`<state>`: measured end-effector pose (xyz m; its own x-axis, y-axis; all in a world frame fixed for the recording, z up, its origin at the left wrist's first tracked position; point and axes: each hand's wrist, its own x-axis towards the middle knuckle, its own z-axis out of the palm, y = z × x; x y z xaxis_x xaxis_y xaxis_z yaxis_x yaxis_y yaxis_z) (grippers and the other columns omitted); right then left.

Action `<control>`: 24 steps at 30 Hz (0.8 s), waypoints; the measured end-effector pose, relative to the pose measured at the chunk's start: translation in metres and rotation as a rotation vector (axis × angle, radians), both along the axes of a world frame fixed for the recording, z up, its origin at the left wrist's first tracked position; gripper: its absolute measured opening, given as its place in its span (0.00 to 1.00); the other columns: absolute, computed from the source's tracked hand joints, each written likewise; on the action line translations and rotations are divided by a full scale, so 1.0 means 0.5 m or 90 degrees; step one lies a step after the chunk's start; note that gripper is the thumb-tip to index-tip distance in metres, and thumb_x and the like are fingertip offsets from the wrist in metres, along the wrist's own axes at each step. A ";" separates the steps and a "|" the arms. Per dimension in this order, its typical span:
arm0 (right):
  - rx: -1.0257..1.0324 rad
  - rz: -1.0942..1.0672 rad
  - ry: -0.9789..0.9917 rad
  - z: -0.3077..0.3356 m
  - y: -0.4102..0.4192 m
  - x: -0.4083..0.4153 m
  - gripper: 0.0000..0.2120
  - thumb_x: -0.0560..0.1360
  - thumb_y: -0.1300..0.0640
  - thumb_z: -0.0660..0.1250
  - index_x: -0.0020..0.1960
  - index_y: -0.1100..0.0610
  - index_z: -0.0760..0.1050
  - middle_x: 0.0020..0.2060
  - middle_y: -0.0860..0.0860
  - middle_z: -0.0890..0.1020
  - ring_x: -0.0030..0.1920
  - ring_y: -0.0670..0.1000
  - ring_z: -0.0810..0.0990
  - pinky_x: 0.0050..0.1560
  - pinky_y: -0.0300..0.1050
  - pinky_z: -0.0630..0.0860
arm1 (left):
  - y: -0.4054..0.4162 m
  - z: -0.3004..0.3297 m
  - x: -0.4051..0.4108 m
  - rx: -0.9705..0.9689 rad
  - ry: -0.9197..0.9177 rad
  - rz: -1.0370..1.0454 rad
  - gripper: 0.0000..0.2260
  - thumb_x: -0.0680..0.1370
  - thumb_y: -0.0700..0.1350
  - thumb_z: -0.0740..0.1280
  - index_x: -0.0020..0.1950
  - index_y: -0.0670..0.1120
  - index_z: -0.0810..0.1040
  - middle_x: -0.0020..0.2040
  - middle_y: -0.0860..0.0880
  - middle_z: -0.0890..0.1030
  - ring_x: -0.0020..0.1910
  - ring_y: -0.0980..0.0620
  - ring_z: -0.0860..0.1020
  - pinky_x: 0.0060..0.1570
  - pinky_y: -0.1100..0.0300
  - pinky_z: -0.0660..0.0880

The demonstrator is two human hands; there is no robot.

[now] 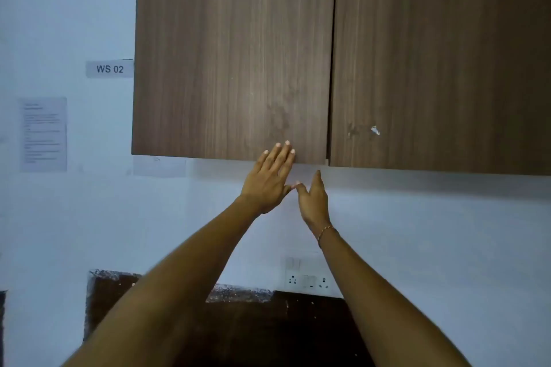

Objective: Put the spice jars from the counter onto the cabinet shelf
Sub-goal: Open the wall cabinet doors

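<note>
A brown wood-grain wall cabinet fills the upper view, with both its left door (232,53) and right door (441,56) closed. My left hand (269,179) is raised with fingers spread, its fingertips lying flat on the lower right corner of the left door. My right hand (313,199) is just below the cabinet's bottom edge, near the gap between the doors, fingers pointing up and holding nothing. No spice jars are in view, and the shelf is hidden behind the doors.
A dark speckled counter backsplash (238,292) lies below between my arms. A socket and switch plate (308,278) is on the white wall. A "WS 02" label (109,69) and a printed sheet (43,134) hang at the left.
</note>
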<state>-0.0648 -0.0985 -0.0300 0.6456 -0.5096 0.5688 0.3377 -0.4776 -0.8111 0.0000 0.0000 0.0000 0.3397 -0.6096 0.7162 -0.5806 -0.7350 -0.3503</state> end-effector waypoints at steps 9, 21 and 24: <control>0.574 0.306 -0.246 0.080 0.011 0.026 0.24 0.80 0.56 0.56 0.75 0.56 0.55 0.72 0.56 0.65 0.71 0.57 0.64 0.66 0.58 0.65 | 0.007 0.010 0.032 0.050 0.018 0.024 0.32 0.81 0.59 0.47 0.76 0.44 0.38 0.77 0.44 0.38 0.77 0.44 0.40 0.74 0.51 0.41; 0.617 0.269 -0.284 0.088 0.044 -0.070 0.20 0.79 0.45 0.55 0.63 0.58 0.70 0.61 0.59 0.76 0.57 0.57 0.76 0.60 0.50 0.71 | 0.058 0.028 -0.067 0.000 -0.021 -0.033 0.32 0.80 0.60 0.47 0.76 0.46 0.38 0.78 0.44 0.39 0.77 0.46 0.40 0.72 0.55 0.38; 0.513 0.243 -0.275 0.096 0.053 -0.114 0.20 0.79 0.42 0.54 0.55 0.56 0.75 0.55 0.58 0.80 0.53 0.56 0.79 0.51 0.47 0.77 | 0.071 0.053 -0.111 -0.033 -0.035 -0.067 0.32 0.80 0.60 0.47 0.76 0.46 0.39 0.78 0.44 0.40 0.77 0.47 0.40 0.73 0.55 0.39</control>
<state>-0.1219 -0.0719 0.0179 0.6654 -0.6485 0.3698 0.6980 0.3648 -0.6162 -0.0556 0.0353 0.0264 0.2355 -0.6022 0.7629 -0.6369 -0.6885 -0.3469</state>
